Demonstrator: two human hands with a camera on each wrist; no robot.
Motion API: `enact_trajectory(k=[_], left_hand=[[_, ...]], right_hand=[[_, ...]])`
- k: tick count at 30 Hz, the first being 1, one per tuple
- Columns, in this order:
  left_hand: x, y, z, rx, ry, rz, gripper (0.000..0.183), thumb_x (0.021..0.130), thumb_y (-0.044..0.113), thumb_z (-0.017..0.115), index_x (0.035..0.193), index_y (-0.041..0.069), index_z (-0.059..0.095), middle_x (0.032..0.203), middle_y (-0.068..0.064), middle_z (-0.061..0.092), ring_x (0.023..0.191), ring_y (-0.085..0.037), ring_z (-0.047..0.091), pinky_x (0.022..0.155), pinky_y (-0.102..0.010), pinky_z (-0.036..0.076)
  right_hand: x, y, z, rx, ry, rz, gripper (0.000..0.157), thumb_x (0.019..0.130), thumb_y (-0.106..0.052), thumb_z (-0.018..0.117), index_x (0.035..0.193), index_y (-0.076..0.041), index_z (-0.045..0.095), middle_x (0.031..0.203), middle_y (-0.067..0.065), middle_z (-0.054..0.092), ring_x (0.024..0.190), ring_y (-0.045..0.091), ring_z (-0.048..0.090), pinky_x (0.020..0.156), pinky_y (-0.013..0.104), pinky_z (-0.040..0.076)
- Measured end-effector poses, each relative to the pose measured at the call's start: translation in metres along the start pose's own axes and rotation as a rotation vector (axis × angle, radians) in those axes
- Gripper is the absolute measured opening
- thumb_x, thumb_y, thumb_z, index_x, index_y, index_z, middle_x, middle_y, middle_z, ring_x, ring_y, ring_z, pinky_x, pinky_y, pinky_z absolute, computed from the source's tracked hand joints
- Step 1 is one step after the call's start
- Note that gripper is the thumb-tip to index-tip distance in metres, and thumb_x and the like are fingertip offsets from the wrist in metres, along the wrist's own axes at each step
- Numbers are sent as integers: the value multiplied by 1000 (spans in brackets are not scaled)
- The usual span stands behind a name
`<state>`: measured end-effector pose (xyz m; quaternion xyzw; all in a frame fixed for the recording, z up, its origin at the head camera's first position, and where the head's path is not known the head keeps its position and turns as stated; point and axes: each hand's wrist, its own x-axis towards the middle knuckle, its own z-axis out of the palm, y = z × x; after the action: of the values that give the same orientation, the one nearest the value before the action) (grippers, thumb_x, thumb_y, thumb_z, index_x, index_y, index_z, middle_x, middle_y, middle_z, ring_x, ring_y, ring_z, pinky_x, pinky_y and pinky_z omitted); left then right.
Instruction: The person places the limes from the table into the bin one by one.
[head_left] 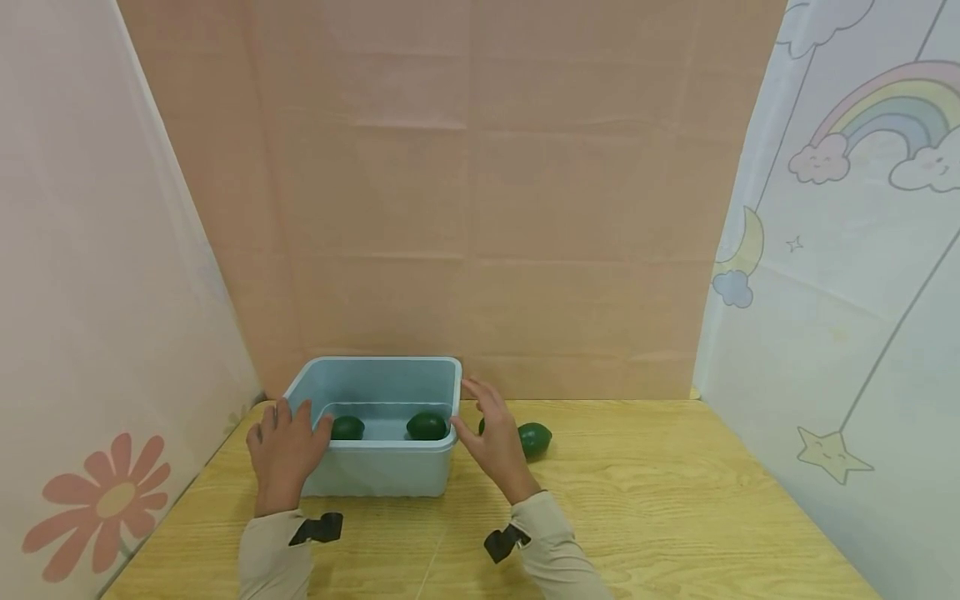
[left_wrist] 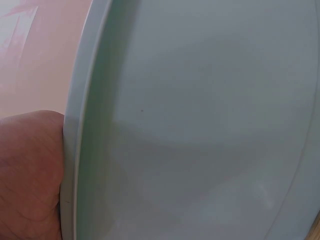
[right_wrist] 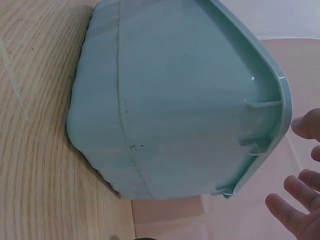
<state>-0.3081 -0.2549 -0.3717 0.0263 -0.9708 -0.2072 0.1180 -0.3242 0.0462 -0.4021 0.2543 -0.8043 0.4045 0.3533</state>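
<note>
A light blue plastic bin stands on the table, with one dark green lime-like fruit at its left inside and another such fruit at its right. My left hand rests over the bin's front left corner, its thumb by the front rim. Beside the front right corner is my right hand, fingers spread; its thumb lies at the rim, and contact is unclear. Behind that hand, a green fruit sits on the table. A further green one is mostly hidden by the fingers.
The wood-grain table runs back to a plain tan backdrop. A pale cloth with a flower print hangs at the left. Another cloth, with a rainbow and a star, closes off the right side.
</note>
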Motion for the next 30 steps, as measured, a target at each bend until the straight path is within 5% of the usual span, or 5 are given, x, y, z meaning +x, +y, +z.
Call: enact_trajectory(k=[16,30], left_hand=[[-1,1,-1,5,14,6,60,103,36,44,145,-8,41,151,-38,21,142,-53,11,106,-71,11],[-2,1,0,16,31,14,59,103,35,45,144,-8,43,148,-37,25,140,-52,15,105,-71,14]], right_hand=[[2,4,-4,29,17,-1,56,86,-4,78,137,-2,56,136,22,56,122,34,57,90,49,55],[2,7,-8,1,20,34,56,85,-5,78,136,-3,57,138,20,55,122,34,58,93,43,55]])
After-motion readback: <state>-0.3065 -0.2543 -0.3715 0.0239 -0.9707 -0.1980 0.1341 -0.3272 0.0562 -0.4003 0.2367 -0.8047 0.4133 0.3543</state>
